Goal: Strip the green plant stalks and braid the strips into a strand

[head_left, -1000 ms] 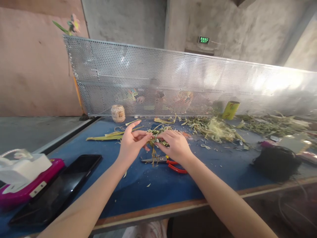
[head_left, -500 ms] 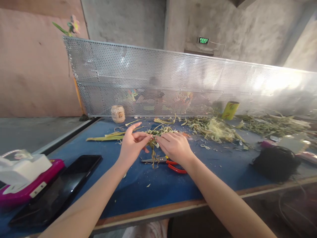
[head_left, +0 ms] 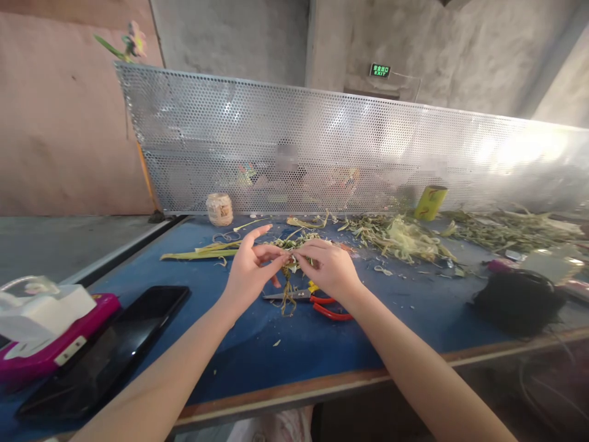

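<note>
Just beyond the scissors [head_left: 304,294], the left hand [head_left: 252,264] and right hand [head_left: 331,264] pinch a dried plant bundle [head_left: 288,296], ends dangling over the blades (seemingly half-worked); the leaf pile [head_left: 398,239], right of the scissors, looks unused.

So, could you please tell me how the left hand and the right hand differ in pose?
The left hand has one finger raised away from its pinch, while the fingers of the right hand lie close together. The right hand is by the handles of the red-handled scissors, whereas the left hand is nearer their blade tip. Both are bare, with fingertips meeting at the dried plant strands.
</note>
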`<state>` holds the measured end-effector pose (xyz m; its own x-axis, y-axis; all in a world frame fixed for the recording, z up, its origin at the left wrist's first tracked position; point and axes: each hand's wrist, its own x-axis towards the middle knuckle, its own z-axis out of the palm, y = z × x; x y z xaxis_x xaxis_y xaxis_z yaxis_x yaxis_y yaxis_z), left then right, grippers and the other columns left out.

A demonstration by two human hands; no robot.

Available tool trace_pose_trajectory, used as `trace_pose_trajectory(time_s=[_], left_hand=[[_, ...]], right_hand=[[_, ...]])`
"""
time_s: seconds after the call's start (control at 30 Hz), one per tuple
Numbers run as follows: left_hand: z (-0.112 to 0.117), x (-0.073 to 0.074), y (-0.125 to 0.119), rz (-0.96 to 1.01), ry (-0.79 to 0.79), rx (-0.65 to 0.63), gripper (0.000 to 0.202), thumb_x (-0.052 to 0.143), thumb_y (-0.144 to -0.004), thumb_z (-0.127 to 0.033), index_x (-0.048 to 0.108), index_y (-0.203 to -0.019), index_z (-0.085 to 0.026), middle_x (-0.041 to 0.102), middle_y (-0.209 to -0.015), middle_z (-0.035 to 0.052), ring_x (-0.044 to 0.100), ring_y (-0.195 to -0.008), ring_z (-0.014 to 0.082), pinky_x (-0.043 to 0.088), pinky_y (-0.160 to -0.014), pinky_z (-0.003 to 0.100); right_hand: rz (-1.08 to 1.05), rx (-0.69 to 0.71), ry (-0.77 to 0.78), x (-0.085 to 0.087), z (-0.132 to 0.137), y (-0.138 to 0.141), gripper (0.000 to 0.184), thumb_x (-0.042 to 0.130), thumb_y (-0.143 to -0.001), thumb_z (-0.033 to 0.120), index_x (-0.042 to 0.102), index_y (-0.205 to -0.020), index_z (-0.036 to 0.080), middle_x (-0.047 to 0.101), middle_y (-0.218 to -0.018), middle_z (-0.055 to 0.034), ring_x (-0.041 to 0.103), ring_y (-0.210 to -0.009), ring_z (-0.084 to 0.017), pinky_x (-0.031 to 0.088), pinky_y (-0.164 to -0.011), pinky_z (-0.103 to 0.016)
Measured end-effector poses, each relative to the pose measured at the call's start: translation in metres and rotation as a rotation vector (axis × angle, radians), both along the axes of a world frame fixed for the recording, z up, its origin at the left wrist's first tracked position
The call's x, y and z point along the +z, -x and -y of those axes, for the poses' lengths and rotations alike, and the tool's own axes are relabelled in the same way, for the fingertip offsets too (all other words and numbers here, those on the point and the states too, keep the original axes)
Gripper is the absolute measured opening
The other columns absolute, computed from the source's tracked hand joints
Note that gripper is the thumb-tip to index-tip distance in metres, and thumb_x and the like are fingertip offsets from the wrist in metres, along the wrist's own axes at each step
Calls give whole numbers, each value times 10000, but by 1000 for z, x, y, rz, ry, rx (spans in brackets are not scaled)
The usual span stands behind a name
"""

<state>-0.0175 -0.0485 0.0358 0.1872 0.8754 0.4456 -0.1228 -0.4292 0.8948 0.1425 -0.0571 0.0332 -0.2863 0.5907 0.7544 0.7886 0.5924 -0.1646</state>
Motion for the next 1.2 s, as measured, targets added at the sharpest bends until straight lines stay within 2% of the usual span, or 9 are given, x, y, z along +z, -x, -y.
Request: trace_pose_trajectory(time_s=[0.1, 0.3, 0.4, 0.67, 0.83, 1.07, 1.2], left_hand=[[0, 1, 0, 8, 12, -9, 699, 689, -609, -203, 328, -1205, -156, 623, -723, 18, 549, -529, 124, 459, -350, 205], [1, 1, 1, -5, -1, -20, 666, 687, -620, -207, 350, -1194, -182, 638, -730, 24, 543, -492, 106, 443, -351, 181], [4, 3, 2, -17, -36, 7, 625, 677, -638, -225, 355, -1173, -195, 646, -726, 15, 535, -452, 96, 429, -333, 173], [9, 7, 2, -70, -84, 57, 544, 657, -667, -249, 365, -1124, -216, 660, -737, -5, 481, -342, 62, 421, -306, 178], [6, 5, 1, -35, -60, 46, 544, 671, -647, -245, 369, -1099, -218, 661, -720, -5, 505, -368, 74, 393, -288, 157], [6, 4, 0, -52, -66, 37, 495, 665, -652, -245, 384, -1059, -221, 658, -722, -3, 485, -355, 65, 376, -276, 151], [5, 3, 0, -46, -52, 28, 491, 668, -649, -240, 378, -1045, -218, 647, -706, -16, 492, -367, 68, 379, -277, 151]], right_hand=[[-76, 59, 95, 2, -1, 0, 194, 478, -801, 227, 669, -784, 200, 639, -780, -17, 536, -601, -88, 410, -555, -205], [-232, 217, 157, 2, -4, -1, 169, 497, -781, 193, 664, -758, 184, 647, -743, -30, 552, -654, -118, 423, -563, -227], [-343, 264, 239, 4, -3, -1, 159, 509, -768, 199, 664, -737, 177, 644, -719, -30, 559, -655, -120, 428, -561, -228], [-628, 362, 551, 13, 3, 2, 128, 547, -720, 234, 621, -661, 147, 550, -554, 16, 407, -410, -53, 337, -393, -196], [-668, 416, 610, 13, 3, 1, 126, 557, -707, 255, 577, -637, 153, 492, -513, 40, 395, -401, -48, 324, -387, -189], [-653, 589, 729, 4, -6, 0, 202, 513, -749, 344, 486, -648, 172, 423, -478, 64, 383, -408, -54, 315, -405, -188], [-629, 585, 743, 2, -7, 1, 228, 497, -758, 358, 455, -629, 175, 401, -468, 69, 371, -408, -55, 309, -414, -192]])
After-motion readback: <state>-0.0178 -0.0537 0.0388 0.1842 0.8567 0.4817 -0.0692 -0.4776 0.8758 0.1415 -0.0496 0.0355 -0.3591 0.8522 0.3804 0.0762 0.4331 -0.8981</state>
